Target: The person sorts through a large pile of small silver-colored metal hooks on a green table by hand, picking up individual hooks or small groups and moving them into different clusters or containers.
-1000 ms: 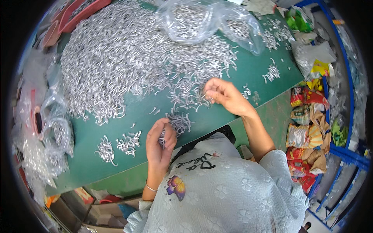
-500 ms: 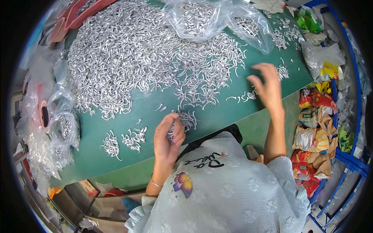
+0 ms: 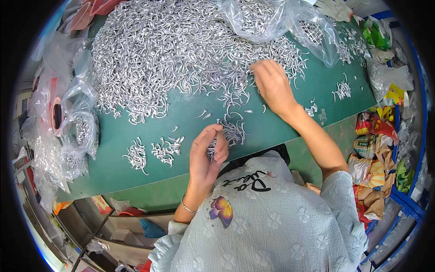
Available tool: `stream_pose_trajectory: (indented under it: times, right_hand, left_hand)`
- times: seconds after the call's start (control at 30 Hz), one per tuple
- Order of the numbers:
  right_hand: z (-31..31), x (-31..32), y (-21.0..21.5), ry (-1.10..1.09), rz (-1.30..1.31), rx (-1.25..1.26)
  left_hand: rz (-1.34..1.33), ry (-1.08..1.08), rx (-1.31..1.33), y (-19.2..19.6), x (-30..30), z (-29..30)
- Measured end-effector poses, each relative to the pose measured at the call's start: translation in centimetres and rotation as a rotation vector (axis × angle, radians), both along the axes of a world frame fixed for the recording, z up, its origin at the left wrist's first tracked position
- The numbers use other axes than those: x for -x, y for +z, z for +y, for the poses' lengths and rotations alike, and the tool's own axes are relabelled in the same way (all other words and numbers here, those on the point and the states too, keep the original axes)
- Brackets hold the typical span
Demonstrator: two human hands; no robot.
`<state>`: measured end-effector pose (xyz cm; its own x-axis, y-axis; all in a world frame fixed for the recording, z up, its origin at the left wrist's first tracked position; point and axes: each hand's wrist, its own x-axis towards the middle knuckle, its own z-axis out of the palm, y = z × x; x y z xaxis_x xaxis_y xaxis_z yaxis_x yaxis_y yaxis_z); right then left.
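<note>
A large heap of small, curved silver metal pieces (image 3: 149, 59) covers the far part of the green table (image 3: 113, 177). Near the front edge, my left hand (image 3: 207, 152) is curled around a bunch of these pieces (image 3: 234, 131), some of which stick out beyond it on the right. My right hand (image 3: 274, 86) is at the heap's near right edge, its fingers bent down and close together. Its fingertips are hidden, so what they hold does not show. Two small clusters, one of metal pieces (image 3: 137, 156) and another of silver pieces (image 3: 167, 149), lie left of my left hand.
Clear plastic bags (image 3: 253, 22) of metal parts rest on the heap's far side, and more bags (image 3: 79, 131) hang at the left edge. Small groups of pieces (image 3: 343, 89) lie at the right. Blue shelving (image 3: 410, 204) and colourful sacks (image 3: 362, 170) stand beyond the table's right end.
My right hand has moved left from the table's right side to the heap, its spread fingers now drawn together. My left hand keeps its hold. The whole view has shifted slightly.
</note>
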<state>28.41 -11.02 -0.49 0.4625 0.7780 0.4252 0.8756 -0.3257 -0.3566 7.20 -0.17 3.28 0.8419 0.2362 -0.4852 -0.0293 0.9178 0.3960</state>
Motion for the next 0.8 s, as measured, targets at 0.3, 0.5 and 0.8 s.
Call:
stream_pose_trajectory:
  times: [0.3,0.5,0.8]
  right_hand:
    - [2.4,-2.5,3.9,-0.006,1.083,-0.465]
    - [-2.2,0.9,5.9,0.032,0.367,0.100]
    - [-2.7,4.1,4.0,0.121,0.380,0.130]
  left_hand:
    - [-0.032,0.001,0.071,-0.2,0.2,0.0]
    - [-0.006,0.018,0.085,-0.7,0.4,0.1]
    - [-0.005,-0.004,0.091,-0.3,0.3,0.0]
